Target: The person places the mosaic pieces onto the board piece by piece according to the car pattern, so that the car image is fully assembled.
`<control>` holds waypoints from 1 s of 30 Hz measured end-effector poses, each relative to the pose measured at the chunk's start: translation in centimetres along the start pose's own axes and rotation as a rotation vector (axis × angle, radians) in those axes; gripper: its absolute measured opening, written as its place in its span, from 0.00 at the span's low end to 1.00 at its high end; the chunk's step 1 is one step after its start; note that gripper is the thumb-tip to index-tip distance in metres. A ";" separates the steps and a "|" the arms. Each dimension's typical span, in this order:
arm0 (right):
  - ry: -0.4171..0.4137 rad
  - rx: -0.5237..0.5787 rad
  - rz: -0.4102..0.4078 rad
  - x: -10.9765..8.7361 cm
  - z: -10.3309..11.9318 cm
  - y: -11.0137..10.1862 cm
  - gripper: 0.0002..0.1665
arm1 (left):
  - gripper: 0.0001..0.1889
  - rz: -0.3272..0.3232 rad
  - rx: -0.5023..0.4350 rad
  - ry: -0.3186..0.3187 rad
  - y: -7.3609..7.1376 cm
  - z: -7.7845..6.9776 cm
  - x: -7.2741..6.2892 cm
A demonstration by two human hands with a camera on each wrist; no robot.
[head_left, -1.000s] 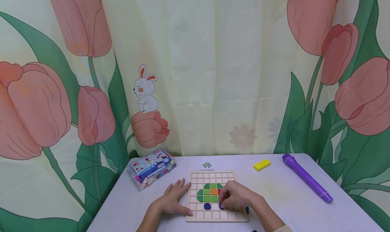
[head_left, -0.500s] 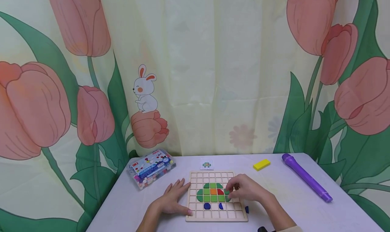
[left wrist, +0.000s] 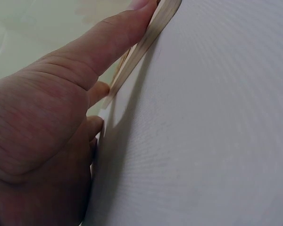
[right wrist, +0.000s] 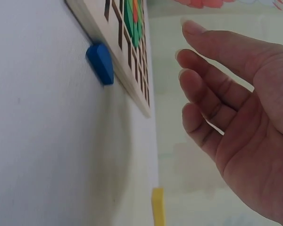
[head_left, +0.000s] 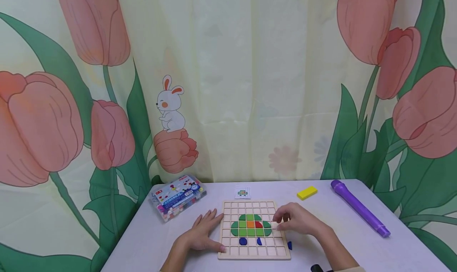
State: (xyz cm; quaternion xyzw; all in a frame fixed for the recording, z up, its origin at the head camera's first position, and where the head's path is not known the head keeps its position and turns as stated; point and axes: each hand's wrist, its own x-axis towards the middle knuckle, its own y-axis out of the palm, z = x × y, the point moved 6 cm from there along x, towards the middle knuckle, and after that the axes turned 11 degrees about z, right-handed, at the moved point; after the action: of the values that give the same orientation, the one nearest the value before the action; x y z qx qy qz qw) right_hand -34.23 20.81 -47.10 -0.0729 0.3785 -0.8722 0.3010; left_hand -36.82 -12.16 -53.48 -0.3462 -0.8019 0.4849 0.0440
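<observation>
A wooden grid board [head_left: 253,258] lies on the table with green pieces [head_left: 234,228], an orange square [head_left: 250,224] and a red piece [head_left: 258,224] set in it. Below these sit a blue disc [head_left: 243,241] and a blue half-disc [head_left: 259,241]. My left hand [head_left: 203,235] rests at the board's left edge, fingers spread and thumb on the lower corner. Over the board's right edge hovers my right hand [head_left: 299,220], fingers loosely bent and holding nothing, as the right wrist view confirms. Another blue half-disc [right wrist: 100,64] lies on the table beside the board's right edge.
Behind the board lies a small picture card [head_left: 242,192]. A clear box of colourful pieces [head_left: 180,196] stands at back left. To the right are a yellow block [head_left: 307,193] and a purple microphone-shaped stick [head_left: 360,208]. A dark object [head_left: 316,268] shows at the bottom edge.
My right hand has left the blue half-disc on the board and moved up and right, its fingers opening and uncovering the red and green pieces. My left hand stays put.
</observation>
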 end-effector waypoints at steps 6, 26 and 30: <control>0.009 0.012 0.033 -0.8 -1.0 -0.4 0.09 | 0.59 0.006 -0.008 0.005 -0.1 -0.1 0.0; 0.087 0.165 0.220 -1.4 -3.6 0.9 0.11 | 0.59 0.004 0.003 -0.004 0.0 0.1 0.1; 0.090 0.139 0.240 -1.3 -3.7 1.3 0.11 | 0.59 0.003 0.006 -0.007 0.0 0.1 0.0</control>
State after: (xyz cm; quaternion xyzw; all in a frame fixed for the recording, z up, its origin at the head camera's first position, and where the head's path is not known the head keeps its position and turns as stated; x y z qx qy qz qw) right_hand -33.88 23.16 -50.49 0.0331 0.3361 -0.8566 0.3901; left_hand -36.90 -12.23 -53.57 -0.3456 -0.8000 0.4888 0.0416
